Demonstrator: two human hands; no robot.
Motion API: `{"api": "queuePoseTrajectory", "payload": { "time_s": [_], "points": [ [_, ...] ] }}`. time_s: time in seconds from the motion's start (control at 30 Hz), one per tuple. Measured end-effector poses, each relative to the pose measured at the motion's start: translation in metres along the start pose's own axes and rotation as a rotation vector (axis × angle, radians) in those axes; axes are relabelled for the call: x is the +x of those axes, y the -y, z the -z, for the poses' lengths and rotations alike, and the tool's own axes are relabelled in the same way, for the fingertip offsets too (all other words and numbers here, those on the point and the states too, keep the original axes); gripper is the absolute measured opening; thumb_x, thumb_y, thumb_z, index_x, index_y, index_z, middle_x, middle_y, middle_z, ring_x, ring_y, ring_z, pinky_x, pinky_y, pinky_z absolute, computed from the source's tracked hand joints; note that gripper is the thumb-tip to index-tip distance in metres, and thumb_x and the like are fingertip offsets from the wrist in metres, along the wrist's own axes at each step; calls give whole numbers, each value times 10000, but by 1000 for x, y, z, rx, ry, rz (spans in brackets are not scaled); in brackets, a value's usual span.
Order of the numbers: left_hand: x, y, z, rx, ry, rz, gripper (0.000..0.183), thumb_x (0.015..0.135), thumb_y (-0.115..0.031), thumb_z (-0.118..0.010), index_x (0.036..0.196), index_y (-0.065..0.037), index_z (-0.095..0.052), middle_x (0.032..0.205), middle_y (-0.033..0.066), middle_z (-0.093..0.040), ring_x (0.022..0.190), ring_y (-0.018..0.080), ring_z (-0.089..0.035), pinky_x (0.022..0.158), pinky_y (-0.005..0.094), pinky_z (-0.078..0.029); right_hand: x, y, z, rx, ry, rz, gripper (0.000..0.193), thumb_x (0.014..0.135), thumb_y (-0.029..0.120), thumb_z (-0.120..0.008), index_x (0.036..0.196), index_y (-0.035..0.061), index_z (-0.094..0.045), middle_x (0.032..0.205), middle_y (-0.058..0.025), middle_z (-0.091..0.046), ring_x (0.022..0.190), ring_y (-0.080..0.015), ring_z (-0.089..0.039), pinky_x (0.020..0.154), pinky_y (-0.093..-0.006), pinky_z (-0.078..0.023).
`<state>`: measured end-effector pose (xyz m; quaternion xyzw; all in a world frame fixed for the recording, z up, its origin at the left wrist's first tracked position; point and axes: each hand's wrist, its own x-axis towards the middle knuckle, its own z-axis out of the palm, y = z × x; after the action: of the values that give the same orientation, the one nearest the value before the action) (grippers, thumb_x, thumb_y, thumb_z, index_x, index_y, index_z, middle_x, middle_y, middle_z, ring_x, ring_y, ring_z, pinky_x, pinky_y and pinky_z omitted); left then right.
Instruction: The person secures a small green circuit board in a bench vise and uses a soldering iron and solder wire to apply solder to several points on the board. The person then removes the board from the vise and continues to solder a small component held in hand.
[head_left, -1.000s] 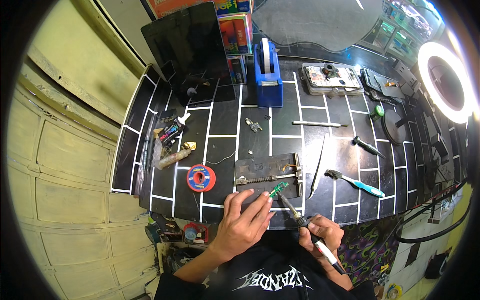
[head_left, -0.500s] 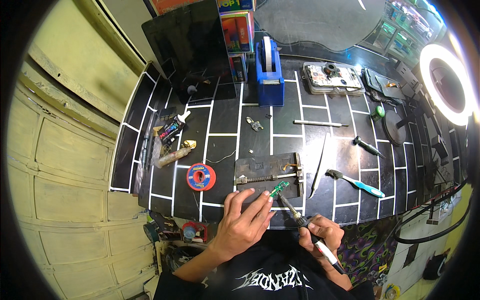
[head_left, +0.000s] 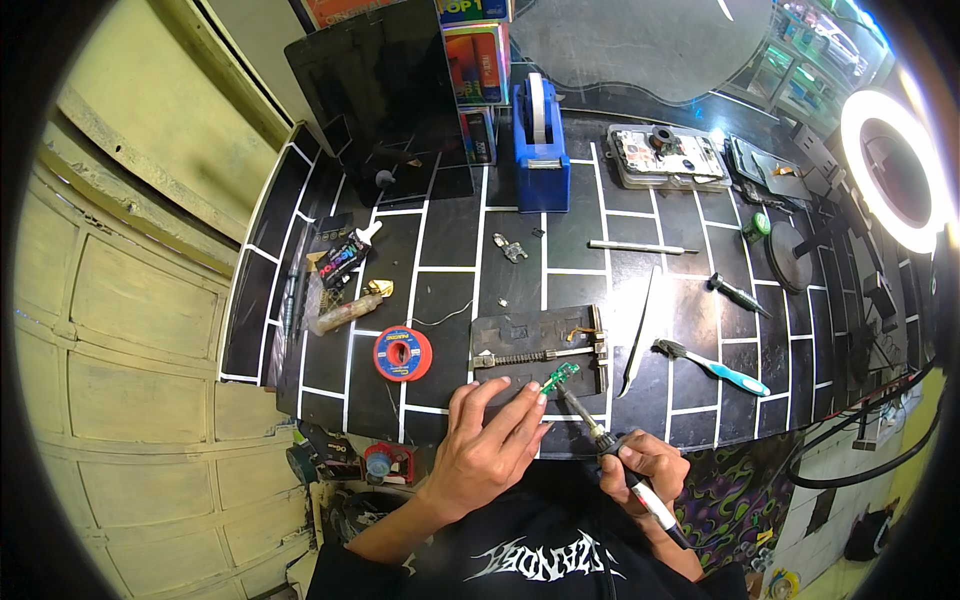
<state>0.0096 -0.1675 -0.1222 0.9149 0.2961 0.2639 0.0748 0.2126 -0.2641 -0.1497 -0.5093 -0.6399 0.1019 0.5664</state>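
Observation:
At the front of the black table, my left hand [head_left: 482, 435] has its fingertips closed on a small green circuit board [head_left: 563, 374]. The board sits over the near edge of a dark clamp fixture [head_left: 508, 325] with a metal spring rod and jaw. My right hand [head_left: 650, 462] is wrapped round a soldering iron [head_left: 656, 506] with a black and white handle. Its metal tip points up and left, close to the board's near side. Whether tip and board touch is too small to tell.
Left of my hands stands a red solder spool [head_left: 428, 358]. To the right lie white tweezers [head_left: 640, 330], a teal toothbrush [head_left: 735, 377] and a dark screwdriver [head_left: 738, 294]. Farther back are a blue tape dispenser [head_left: 543, 190], a metal pen-like tool [head_left: 640, 247] and a lit ring lamp [head_left: 853, 170].

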Motion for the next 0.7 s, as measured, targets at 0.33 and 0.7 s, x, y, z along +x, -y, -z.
{"api": "queuePoseTrajectory", "payload": {
  "time_s": [0.33, 0.7],
  "points": [
    [-1, 0, 0, 0, 2, 0, 344, 823, -147, -751, 1125, 13, -716, 1263, 101, -638, 1146, 335, -511, 924, 502, -443, 1, 1, -1, -26, -9, -11, 307, 778, -3, -789, 906, 37, -512, 620, -94, -586, 496, -222, -631, 453, -297, -496],
    [0, 0, 1, 3, 3, -2, 347, 823, -151, -752, 1126, 15, -716, 1256, 101, -643, 1142, 335, -515, 922, 498, -442, 2, 1, -1, -18, -19, 0, 308, 776, -16, -784, 903, 32, -508, 622, -97, -587, 493, -219, -627, 451, -293, -491]
  ]
}}
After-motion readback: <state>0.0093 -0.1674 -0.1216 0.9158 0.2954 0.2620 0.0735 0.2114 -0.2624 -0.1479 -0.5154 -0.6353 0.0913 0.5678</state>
